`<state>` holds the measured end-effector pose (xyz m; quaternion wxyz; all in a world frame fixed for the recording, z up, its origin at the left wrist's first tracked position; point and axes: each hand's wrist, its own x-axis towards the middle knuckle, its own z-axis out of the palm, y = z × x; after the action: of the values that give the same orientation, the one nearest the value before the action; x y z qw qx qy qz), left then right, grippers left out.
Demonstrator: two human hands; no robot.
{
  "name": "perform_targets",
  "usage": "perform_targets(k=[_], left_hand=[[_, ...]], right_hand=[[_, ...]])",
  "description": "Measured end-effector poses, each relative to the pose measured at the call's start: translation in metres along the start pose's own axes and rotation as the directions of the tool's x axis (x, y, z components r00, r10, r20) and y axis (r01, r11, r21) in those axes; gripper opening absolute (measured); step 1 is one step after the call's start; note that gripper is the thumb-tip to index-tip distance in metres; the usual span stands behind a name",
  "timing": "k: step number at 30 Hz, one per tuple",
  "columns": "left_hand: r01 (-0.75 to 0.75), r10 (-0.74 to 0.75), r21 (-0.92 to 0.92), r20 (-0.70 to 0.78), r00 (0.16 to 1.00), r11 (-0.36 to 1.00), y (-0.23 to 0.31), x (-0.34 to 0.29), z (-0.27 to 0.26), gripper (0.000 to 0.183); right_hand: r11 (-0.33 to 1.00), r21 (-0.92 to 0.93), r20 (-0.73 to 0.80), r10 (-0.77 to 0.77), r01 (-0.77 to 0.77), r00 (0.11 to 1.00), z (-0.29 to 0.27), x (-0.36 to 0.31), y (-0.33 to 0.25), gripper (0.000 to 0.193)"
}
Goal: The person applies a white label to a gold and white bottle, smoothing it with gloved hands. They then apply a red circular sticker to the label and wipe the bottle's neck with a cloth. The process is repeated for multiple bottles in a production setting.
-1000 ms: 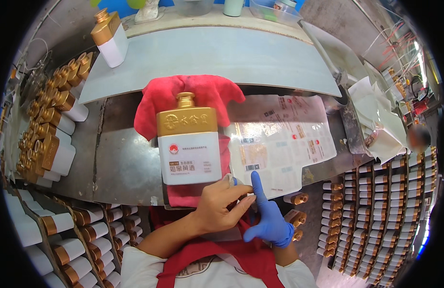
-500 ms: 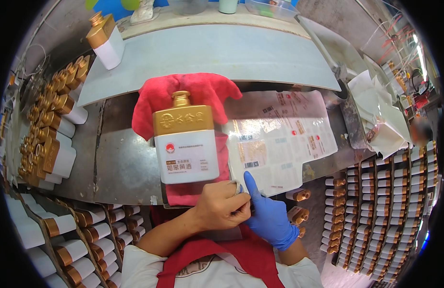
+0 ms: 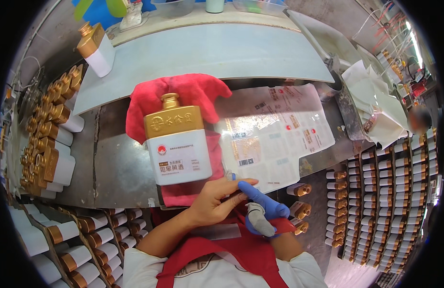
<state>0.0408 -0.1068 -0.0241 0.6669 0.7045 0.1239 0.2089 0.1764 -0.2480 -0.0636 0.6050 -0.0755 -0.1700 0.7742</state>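
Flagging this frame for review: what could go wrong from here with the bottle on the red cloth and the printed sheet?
1. The left hand is close to the base of the lying white-and-gold bottle; a careless move might nudge it.
2. The red cloth lies under that bottle; snagging it could drag the bottle.
3. The gloved right hand is near the printed sheet and might crease it.
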Motion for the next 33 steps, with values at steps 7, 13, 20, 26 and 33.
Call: perform_targets(k=[7, 13, 20, 26, 33], left_hand=[[-0.197, 0.208, 0.170, -0.051, 0.977, 0.966, -0.005, -0.003, 0.001, 0.011], [-0.290, 0.314, 0.202, -0.098, 0.944, 0.935, -0.009, -0.003, 0.005, 0.009], [-0.455, 0.468, 0.243, 0.004, 0.884, 0.856, -0.007, 0.001, 0.000, 0.018], [-0.175, 0.192, 0.106, -0.175, 0.966, 0.979, -0.004, -0.008, -0.002, 0.015], [-0.144, 0.219, 0.308, -0.224, 0.950, 0.941, 0.014, -0.009, 0.007, 0.019]], right_hand=[[0.987, -0.134, -0.098, -0.097, 0.084, 0.990, 0.013, 0.006, 0.003, 0.122], [0.959, -0.273, -0.426, -0.188, 0.073, 0.885, 0.032, 0.018, 0.012, 0.129], [0.890, -0.420, -0.377, 0.004, -0.174, 0.926, 0.056, 0.021, -0.007, 0.116], [0.791, -0.554, -0.424, 0.001, -0.260, 0.906, 0.058, 0.018, -0.020, 0.115], [0.227, -0.872, -0.470, -0.146, -0.433, 0.871, 0.048, 0.012, -0.017, 0.128]])
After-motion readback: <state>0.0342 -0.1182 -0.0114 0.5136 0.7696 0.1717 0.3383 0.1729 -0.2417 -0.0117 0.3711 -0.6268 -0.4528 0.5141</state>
